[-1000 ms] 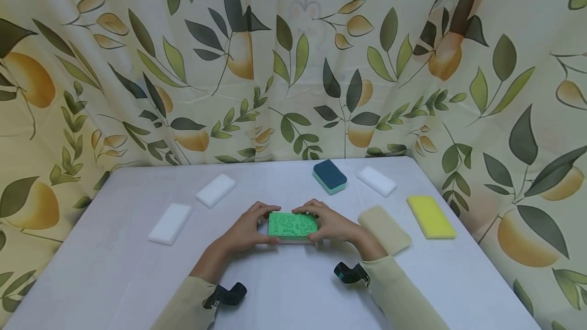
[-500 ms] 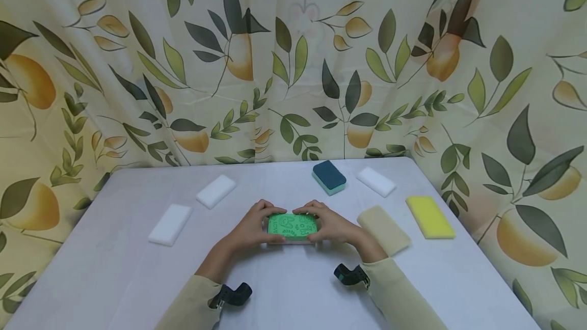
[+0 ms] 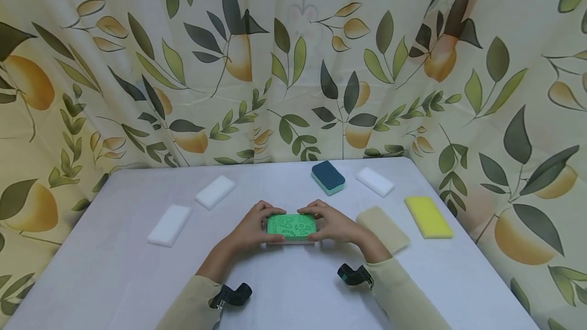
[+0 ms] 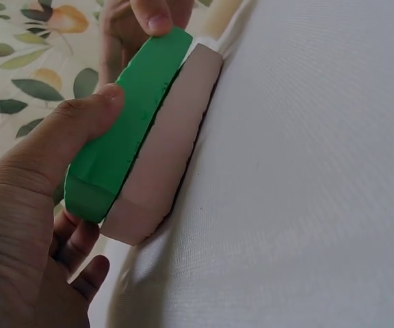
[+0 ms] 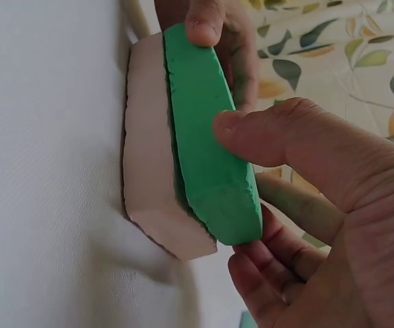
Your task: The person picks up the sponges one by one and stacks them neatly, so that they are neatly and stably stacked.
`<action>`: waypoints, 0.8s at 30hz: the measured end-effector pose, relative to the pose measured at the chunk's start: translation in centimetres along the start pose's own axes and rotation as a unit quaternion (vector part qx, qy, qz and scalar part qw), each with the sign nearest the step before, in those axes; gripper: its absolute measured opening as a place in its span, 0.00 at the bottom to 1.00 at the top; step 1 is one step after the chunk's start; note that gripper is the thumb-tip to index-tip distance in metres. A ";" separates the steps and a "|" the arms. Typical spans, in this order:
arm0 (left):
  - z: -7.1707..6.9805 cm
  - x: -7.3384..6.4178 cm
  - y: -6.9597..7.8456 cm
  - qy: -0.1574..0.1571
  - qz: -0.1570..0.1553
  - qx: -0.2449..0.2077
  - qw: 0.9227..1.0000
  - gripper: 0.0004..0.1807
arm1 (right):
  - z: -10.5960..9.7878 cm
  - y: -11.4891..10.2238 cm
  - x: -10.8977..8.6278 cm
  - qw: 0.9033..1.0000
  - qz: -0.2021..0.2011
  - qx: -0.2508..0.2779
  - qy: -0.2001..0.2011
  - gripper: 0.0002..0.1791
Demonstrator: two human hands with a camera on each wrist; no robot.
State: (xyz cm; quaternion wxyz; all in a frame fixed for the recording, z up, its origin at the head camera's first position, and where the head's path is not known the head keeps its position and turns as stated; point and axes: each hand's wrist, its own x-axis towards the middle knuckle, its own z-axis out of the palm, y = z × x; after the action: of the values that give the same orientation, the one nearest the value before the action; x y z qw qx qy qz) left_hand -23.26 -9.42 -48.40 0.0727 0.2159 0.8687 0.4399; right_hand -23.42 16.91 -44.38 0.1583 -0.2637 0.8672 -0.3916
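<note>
A green sponge point(image 3: 291, 226) with a dark printed pattern lies on top of a pale pinkish sponge point(image 4: 161, 147) at the middle of the table. Seen from both wrists, the two sponges are stacked with their long edges nearly in line. My left hand point(image 3: 251, 227) holds the left end of the green sponge, thumb on its near side and fingers toward the far side. At the other end my right hand point(image 3: 336, 226) pinches the same sponge in the same way. Both thumbs press the green layer, not the pinkish one.
White sponges point(image 3: 169, 225) lie at left, another white sponge point(image 3: 374, 182) at back right. A dark-topped green sponge point(image 3: 327, 177) sits near the back edge. A beige sponge point(image 3: 382, 229) lies by my right forearm, a yellow sponge point(image 3: 428, 217) farther right. Patterned curtain point(image 3: 293, 90) hangs behind.
My left hand has shifted slightly inward along the green sponge. The right hand's fingers have moved a little to the right. The sponge stack stays in nearly the same place.
</note>
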 end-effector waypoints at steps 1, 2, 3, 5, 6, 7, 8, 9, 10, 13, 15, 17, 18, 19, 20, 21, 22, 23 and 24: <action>0.0 0.0 0.0 0.000 -0.001 -0.001 1.000 0.36 | 0.0 0.0 0.0 1.000 0.002 0.001 0.000 0.35; 0.0 -0.1 0.0 0.001 -0.002 -0.002 1.000 0.36 | -0.1 0.1 -0.1 1.000 0.003 0.001 -0.001 0.34; 0.0 -0.1 -0.1 0.002 -0.004 -0.002 1.000 0.36 | -0.1 0.1 -0.1 1.000 0.003 0.002 -0.001 0.34; 0.0 -0.2 -0.1 0.005 -0.006 -0.003 1.000 0.36 | -0.2 0.2 -0.2 1.000 0.004 0.004 0.000 0.33; -0.1 -0.2 -0.1 0.006 -0.007 -0.003 1.000 0.36 | -0.3 0.2 -0.3 1.000 0.003 0.003 0.002 0.33; -0.1 -0.2 -0.1 0.007 -0.007 -0.005 1.000 0.36 | -0.3 0.3 -0.3 1.000 0.002 0.003 0.004 0.33; -0.1 -0.2 -0.2 0.008 -0.004 -0.006 1.000 0.36 | -0.4 0.3 -0.4 1.000 0.002 0.004 0.006 0.33; -0.1 -0.2 -0.2 0.007 -0.003 -0.007 1.000 0.35 | -0.4 0.4 -0.6 1.000 0.002 0.003 0.008 0.33; -0.1 -0.2 -0.2 0.007 -0.001 -0.005 1.000 0.35 | -0.5 0.4 -0.7 1.000 0.003 0.000 0.011 0.32; 0.0 -0.2 -0.3 0.003 0.004 0.000 1.000 0.35 | -0.7 0.7 -1.3 1.000 0.007 -0.010 0.019 0.32; 0.1 -0.2 -0.3 0.001 0.004 0.002 1.000 0.35 | -1.0 0.8 -1.8 0.999 0.009 -0.017 0.026 0.31; 0.2 -0.2 -0.3 0.001 0.006 0.003 1.000 0.35 | -1.3 0.9 -2.5 0.999 0.012 -0.020 0.035 0.31; 0.2 -0.1 -0.4 0.002 0.007 0.003 1.000 0.35 | -1.5 0.9 -2.8 0.999 0.014 -0.020 0.042 0.31; 0.2 -0.1 -0.4 0.002 0.008 0.003 1.000 0.35 | -1.6 1.0 -3.1 0.998 0.016 -0.020 0.049 0.31; 0.2 -0.1 -0.5 0.003 0.010 0.002 1.000 0.36 | -1.8 1.1 -3.4 0.998 0.019 -0.021 0.058 0.31; 0.2 0.0 -0.5 0.003 0.011 0.002 1.000 0.36 | -2.0 1.2 -3.8 0.997 0.023 -0.022 0.069 0.31; 0.3 0.0 -0.6 0.003 0.013 0.002 1.000 0.36 | -2.2 1.4 -4.1 0.996 0.028 -0.022 0.080 0.31; 0.3 0.0 -0.6 0.003 0.015 0.000 1.000 0.36 | -2.4 1.6 -4.4 0.995 0.030 -0.024 0.092 0.31; 0.3 0.1 -0.7 0.003 0.016 0.000 1.000 0.36 | -2.6 1.8 -4.7 0.994 0.031 -0.027 0.103 0.31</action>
State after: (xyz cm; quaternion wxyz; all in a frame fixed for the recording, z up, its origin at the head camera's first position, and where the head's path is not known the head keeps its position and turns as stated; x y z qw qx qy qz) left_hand -23.44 -9.53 -49.08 0.0633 0.2280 0.8653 0.4419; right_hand -21.50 22.23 -43.78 0.0730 -0.1989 0.8970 -0.3879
